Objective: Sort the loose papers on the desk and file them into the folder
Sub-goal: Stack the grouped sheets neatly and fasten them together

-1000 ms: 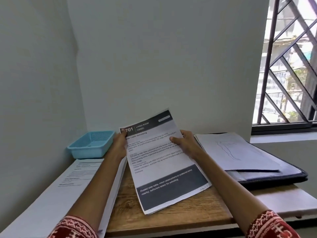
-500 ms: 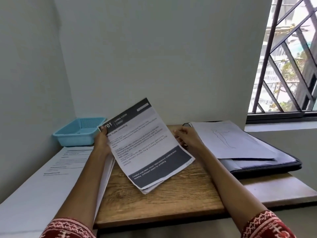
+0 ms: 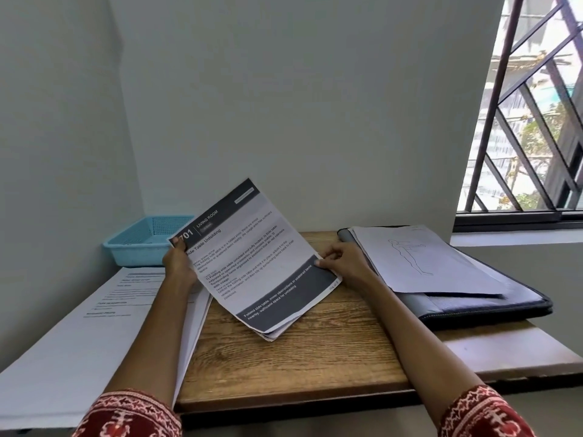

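White printed sheets [image 3: 252, 266], a thin stack, stand tilted on the wooden desk [image 3: 309, 351], bottom corner touching it. Left hand [image 3: 178, 263] grips the top corner; right hand [image 3: 342, 263] pinches the right edge. Squaring the stack seems under way; next it must travel right to the open folder [image 3: 504, 298].

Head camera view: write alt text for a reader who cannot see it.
Two hands hold a small stack of printed sheets tilted above a wooden desk, the left hand gripping its top corner and the right hand pinching its right edge. A dark open folder with a line-drawing page lies to the right; a blue basket sits at left.
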A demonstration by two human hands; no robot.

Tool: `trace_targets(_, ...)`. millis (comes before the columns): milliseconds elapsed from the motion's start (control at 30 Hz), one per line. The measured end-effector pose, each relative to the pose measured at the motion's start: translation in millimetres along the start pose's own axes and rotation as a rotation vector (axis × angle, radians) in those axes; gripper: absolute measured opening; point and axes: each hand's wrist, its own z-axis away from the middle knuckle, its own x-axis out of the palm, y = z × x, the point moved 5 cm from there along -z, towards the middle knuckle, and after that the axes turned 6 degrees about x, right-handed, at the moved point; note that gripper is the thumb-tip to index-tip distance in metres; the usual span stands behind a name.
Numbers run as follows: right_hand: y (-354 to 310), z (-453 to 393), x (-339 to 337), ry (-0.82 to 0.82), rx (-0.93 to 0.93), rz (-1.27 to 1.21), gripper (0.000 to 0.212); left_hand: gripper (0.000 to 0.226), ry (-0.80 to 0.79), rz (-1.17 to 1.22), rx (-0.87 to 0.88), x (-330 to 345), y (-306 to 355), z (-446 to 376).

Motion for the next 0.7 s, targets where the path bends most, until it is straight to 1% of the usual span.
trace_targets(100, -1, 1, -1, 0.033, -0.019, -0.030, 0.020, 0.020, 0.010, -0.003, 0.008, 0, -2, 2)
trace_targets(267, -8, 8, -3, 0.013, -0.037, -0.014, 0.013, 0.018, 0.027, -0.014, 0.017, -1, -1, 4)
trace_targets(333, -12, 9, -4, 0.015, -0.059, 0.032, 0.012, 0.018, 0.031, -0.010, 0.017, -2, -2, 5)
trace_targets(400, -15, 11, -3, 0.022, -0.084, 0.131, 0.016, 0.019, 0.040, -0.010, 0.021, -2, -2, 7)
trace_targets(467, -20, 14, 1, 0.069, -0.117, 0.239, 0.025, 0.019, 0.033, -0.005, 0.011, -3, -3, 6)
trace_targets(500, -25, 15, 3, 0.117, -0.149, 0.288, 0.025, 0.018, 0.031, 0.001, 0.003, -4, -3, 6)
trace_targets(567, -39, 21, 6, 0.221, -0.210, 0.368, 0.014, 0.017, 0.021, 0.030, -0.031, -6, -4, 2)
trace_targets(600, -49, 26, 8, 0.244, -0.232, 0.384, 0.010, 0.018, 0.020, 0.052, -0.033, -7, -3, 1)
trace_targets(633, -60, 32, 13, 0.225, -0.240, 0.382, 0.010, 0.019, 0.022, 0.061, -0.037, -9, -3, -2)
trace_targets(667, -73, 41, 21, 0.168, -0.244, 0.378, 0.011, 0.020, 0.007, 0.064, -0.033, -9, -3, -5)
trace_targets(700, -86, 51, 33, 0.077, -0.250, 0.401, 0.012, 0.020, 0.014, 0.064, -0.045, -11, -6, -8)
